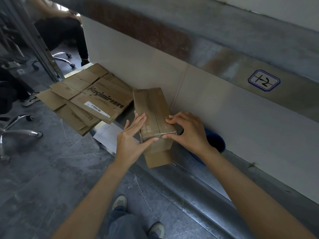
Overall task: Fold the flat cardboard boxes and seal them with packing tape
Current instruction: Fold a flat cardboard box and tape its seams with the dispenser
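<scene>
1 silver chair base with little wheels (pixel 19 130) is standing on the dark grey stone floor (pixel 51 169) at the far left. Next to it, a pile of flat brown cardboard boxes (pixel 89 99) is lying by the foot of the white wall (pixel 138 54). The top one is showing black letters and a white barcode sticker (pixel 96 107). A white sheet of paper (pixel 107 135) is peeking out from under the near edge of the pile.

In the middle, the person's left hand (pixel 133 137) is pressing against the left side of a long folded brown cardboard box (pixel 151 109). Its fingers are straight and spread a little, and its thumb is lying along the near top edge. The box is sitting close to the white wall, just right of the flat pile, with 1 brown end flap (pixel 158 157) hanging down at the near end.

The right hand (pixel 186 130) is pinching the near right corner of the box, with curled fingers on top and the thumb on the end.

A round blue thing (pixel 215 142) is hiding partly behind that hand. Far right, a white label with a blue border (pixel 264 80) is sticking on the grey metal ledge (pixel 224 66).
</scene>
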`<state>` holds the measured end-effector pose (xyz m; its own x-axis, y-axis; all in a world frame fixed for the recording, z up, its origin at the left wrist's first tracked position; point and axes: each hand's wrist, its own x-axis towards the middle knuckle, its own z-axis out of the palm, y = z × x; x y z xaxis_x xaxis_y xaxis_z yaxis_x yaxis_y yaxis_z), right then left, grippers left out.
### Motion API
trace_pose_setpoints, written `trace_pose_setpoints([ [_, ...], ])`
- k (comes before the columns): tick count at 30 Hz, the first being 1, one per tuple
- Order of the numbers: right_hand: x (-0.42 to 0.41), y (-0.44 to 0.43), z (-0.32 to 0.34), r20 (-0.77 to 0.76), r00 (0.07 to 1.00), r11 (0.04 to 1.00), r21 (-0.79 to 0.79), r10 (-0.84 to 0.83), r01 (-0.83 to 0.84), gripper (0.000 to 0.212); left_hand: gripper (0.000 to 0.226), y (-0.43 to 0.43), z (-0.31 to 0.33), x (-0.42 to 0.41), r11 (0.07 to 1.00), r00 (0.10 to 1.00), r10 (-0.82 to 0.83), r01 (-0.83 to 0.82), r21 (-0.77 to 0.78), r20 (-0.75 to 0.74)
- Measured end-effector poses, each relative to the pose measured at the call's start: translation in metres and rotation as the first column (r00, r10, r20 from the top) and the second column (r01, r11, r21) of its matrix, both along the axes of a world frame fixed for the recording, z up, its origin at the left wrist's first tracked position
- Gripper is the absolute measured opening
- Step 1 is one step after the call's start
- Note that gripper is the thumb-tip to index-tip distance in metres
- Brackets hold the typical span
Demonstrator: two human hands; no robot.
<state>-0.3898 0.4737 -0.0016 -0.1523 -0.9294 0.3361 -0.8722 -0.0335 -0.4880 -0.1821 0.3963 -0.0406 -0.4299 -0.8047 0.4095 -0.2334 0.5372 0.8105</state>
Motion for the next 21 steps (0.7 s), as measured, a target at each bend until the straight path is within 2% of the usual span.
trace_pose_setpoints([
  [7, 0.005, 0.001, -0.003, 0.010, 1.000, 1.000, 0.019, -0.023, 0.023, 0.062, 0.081, 0.003, 0.001, -0.004, 0.997, 0.999, 0.015, -0.011, 0.075, -0.053],
  [9, -0.002, 0.002, 0.004, 0.021, 0.999, 0.995, 0.091, 0.029, -0.031, 0.068, 0.083, 0.000, 0.002, 0.001, 0.997, 0.999, -0.031, 0.033, 0.074, -0.032],
  [13, -0.031, 0.001, 0.019, -0.093, 0.967, 0.953, 0.218, 0.236, -0.212, 0.078, 0.087, -0.018, 0.009, 0.020, 0.978, 0.978, -0.203, 0.198, 0.071, 0.057],
  [17, -0.038, -0.009, 0.020, -0.112, 0.955, 0.954, 0.155, 0.274, -0.255, 0.066, 0.089, -0.036, 0.014, 0.028, 0.958, 0.951, -0.286, 0.279, 0.069, 0.117],
  [21, -0.037, -0.011, 0.016, -0.080, 0.964, 0.964, 0.110, 0.252, -0.243, 0.060, 0.087, -0.035, 0.012, 0.025, 0.964, 0.959, -0.265, 0.261, 0.056, 0.101],
])
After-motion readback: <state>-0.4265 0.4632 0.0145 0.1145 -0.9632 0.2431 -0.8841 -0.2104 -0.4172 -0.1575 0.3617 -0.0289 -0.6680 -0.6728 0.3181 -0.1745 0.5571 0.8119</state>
